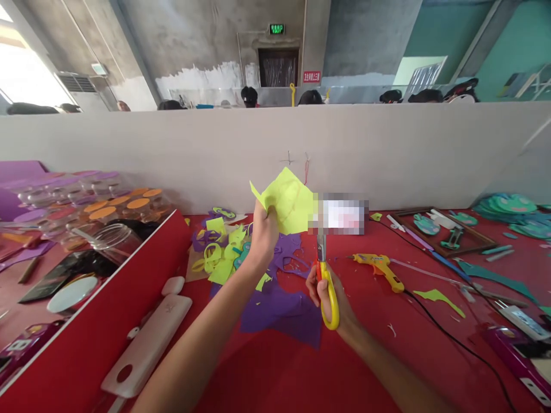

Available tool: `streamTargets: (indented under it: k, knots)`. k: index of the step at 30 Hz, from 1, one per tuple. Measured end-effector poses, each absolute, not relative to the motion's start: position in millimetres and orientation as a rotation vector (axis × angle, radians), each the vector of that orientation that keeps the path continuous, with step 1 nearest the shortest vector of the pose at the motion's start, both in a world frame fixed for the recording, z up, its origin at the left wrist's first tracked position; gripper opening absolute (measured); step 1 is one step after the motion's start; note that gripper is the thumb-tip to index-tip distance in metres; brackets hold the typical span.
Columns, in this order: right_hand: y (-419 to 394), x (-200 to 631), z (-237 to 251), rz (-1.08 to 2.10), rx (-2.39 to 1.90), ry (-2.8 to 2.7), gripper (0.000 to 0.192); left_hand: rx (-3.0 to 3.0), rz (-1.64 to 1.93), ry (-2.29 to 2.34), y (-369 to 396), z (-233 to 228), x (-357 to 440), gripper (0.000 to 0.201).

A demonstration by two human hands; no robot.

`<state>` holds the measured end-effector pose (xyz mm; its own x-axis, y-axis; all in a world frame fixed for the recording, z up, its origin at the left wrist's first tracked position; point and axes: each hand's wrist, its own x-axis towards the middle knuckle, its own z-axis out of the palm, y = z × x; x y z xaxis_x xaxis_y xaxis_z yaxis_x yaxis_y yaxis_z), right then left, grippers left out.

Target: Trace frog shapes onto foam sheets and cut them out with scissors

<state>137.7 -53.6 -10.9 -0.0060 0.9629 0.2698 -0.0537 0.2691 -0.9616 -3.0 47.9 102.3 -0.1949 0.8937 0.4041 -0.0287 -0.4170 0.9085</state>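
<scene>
My left hand [266, 230] grips a bright yellow-green craft sheet [287, 199] by its left edge, holding it up over the table. Faint curved lines show on the sheet. In my right hand [332, 295] is a pair of scissors [329, 304] with yellow handles, its blades pointing up toward the sheet's right edge. A blurred patch hides the blade tips, so I cannot tell whether they touch the sheet. Below both hands lie purple sheet scraps [279, 312], and yellow-green offcuts [221, 264] are heaped to the left.
A yellow glue gun [381, 268] with a black cord lies at the right. Beyond it are a brown frame [473, 241] and teal cut-outs [505, 203]. On the left, a red divider [107, 304] stands beside a white power bank-like device [148, 344] and lidded jars [103, 212].
</scene>
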Motion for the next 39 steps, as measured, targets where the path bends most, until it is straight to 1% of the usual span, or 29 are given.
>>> streamTargets:
  k: [1, 3, 6, 10, 14, 16, 19, 24, 30, 35, 39]
  knots:
    - [-53.8, 134.8, -10.7, 1.051, -0.924, -1.268, 0.065, 1.359, 1.735, 1.041, 46.4, 101.8, -2.0, 0.023]
    - [-54.7, 129.5, -9.9, 1.075, -0.896, -1.229, 0.065, 1.318, 1.747, 0.983, 43.4, 100.7, -2.6, 0.030]
    - [-56.2, 125.2, -8.8, 1.120, -0.888, -1.202, 0.066, 1.242, 1.584, 0.873, 38.4, 104.3, -9.1, 0.040]
    - [-57.1, 126.4, -10.0, 1.284, -0.879, -1.148, 0.066, 1.177, 1.398, 0.873, 29.9, 118.4, -22.0, 0.043]
    - [-58.0, 126.5, -16.9, 1.425, -0.840, -1.170, 0.065, 1.055, 1.530, 0.811, 22.5, 130.8, -27.7, 0.051]
    - [-59.6, 123.5, -22.2, 1.452, -0.802, -1.209, 0.066, 0.931, 1.630, 0.811, 20.1, 133.2, -26.2, 0.050]
    - [-63.9, 117.8, -32.7, 1.412, -0.789, -1.301, 0.066, 0.800, 1.712, 0.852, 17.1, 130.8, -18.9, 0.045]
    - [-69.7, 115.2, -47.8, 1.299, -0.795, -1.402, 0.059, 0.696, 1.720, 0.945, 7.1, 114.4, 5.6, 0.045]
    - [-66.0, 123.7, -36.9, 1.272, -0.831, -1.355, 0.060, 0.830, 1.660, 0.939, -4.6, 97.3, 24.2, 0.044]
    - [-63.2, 126.1, -39.1, 1.295, -0.826, -1.406, 0.057, 0.929, 1.793, 0.951, 1.5, 103.1, 14.9, 0.047]
    - [-63.1, 124.3, -38.9, 1.258, -0.834, -1.436, 0.061, 1.099, 1.811, 0.950, 4.6, 107.1, 8.4, 0.051]
